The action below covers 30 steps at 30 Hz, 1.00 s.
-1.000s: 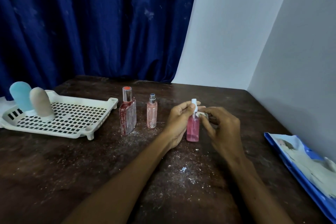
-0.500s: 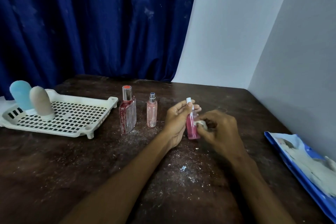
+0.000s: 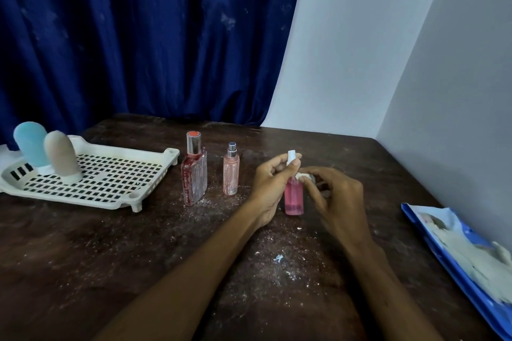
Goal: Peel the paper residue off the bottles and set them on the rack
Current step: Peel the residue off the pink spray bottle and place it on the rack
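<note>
A small pink spray bottle (image 3: 294, 198) with a white cap stands upright on the dark wooden table. My left hand (image 3: 270, 181) grips its neck just under the cap. My right hand (image 3: 333, 196) pinches a whitish scrap of paper (image 3: 302, 176) against the bottle's upper side. To the left stand a square red-tinted glass bottle (image 3: 194, 176) and a slim peach spray bottle (image 3: 231, 173). A white perforated rack (image 3: 110, 174) at the far left holds a blue bottle (image 3: 31, 147) and a beige bottle (image 3: 61, 156), both upside down on their caps.
White paper crumbs (image 3: 278, 257) are scattered on the table between my forearms. A blue packet with torn whitish paper (image 3: 468, 249) lies at the right edge, beside the grey wall. A dark blue curtain hangs behind the table.
My right hand slid down the pink bottle's side with the paper scrap, then back up near the neck. The bottle tilted a little and stands upright again.
</note>
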Tool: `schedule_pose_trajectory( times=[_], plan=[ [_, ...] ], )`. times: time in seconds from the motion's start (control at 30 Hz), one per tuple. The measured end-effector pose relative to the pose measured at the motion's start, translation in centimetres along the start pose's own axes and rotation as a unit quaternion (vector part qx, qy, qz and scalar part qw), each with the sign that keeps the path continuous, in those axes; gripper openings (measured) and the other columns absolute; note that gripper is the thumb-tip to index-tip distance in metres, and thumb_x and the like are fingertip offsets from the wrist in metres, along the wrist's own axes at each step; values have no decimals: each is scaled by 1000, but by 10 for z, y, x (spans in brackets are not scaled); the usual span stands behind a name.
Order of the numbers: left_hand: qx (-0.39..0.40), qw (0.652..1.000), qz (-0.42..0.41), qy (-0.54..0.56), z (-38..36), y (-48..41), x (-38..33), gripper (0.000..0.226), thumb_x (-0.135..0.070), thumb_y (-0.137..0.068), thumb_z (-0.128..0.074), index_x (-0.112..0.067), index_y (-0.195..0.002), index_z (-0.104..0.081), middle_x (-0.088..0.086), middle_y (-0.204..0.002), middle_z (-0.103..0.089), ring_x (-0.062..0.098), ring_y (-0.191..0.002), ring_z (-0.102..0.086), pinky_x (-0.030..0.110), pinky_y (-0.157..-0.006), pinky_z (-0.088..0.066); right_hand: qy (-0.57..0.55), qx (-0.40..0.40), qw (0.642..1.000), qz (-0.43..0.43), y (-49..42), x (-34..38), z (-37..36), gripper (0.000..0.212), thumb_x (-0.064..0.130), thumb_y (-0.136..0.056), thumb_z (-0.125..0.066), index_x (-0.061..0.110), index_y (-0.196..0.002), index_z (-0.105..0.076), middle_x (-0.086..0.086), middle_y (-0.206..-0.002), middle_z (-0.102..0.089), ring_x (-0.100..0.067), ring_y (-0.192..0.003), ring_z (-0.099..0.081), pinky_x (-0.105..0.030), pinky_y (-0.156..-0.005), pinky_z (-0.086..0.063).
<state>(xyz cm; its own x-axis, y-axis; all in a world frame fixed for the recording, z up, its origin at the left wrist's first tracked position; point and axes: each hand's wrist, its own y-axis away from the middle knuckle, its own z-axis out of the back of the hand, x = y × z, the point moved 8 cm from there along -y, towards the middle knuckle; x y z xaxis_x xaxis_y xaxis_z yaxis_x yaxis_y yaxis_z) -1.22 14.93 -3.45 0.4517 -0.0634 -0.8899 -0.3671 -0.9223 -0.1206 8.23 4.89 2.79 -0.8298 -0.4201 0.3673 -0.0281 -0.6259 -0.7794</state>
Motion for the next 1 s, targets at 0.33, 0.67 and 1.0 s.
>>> schedule_pose_trajectory(
  times=[0.33, 0.67, 1.0],
  plan=[
    [55, 998, 22, -1, -7, 1, -3, 30, -11, -104, -43, -5, -126, -62, 12, -102, -72, 17, -91, -70, 27, -82, -57, 1, -8, 999, -49, 2, -4, -1, 20, 12, -90, -70, 17, -109, -73, 13, -98, -70, 4, -83, -64, -12, -78, -52],
    [51, 998, 23, 16, -7, 1, -2, 29, -12, -106, -37, -5, -118, -62, 17, -107, -70, 24, -99, -69, 37, -92, -56, -10, 4, 996, -88, 3, -11, -3, 14, 13, -87, -72, 17, -100, -75, 11, -85, -72, 2, -75, -65, -15, -70, -54],
    [57, 998, 14, 18, -8, 2, -2, 29, -13, -106, -37, -5, -119, -62, 10, -94, -72, 20, -94, -69, 34, -88, -56, -13, 7, 997, -78, 4, -11, -3, 11, 16, -82, -73, 16, -93, -76, 9, -81, -72, -2, -70, -65, -27, -66, -56]
  ],
)
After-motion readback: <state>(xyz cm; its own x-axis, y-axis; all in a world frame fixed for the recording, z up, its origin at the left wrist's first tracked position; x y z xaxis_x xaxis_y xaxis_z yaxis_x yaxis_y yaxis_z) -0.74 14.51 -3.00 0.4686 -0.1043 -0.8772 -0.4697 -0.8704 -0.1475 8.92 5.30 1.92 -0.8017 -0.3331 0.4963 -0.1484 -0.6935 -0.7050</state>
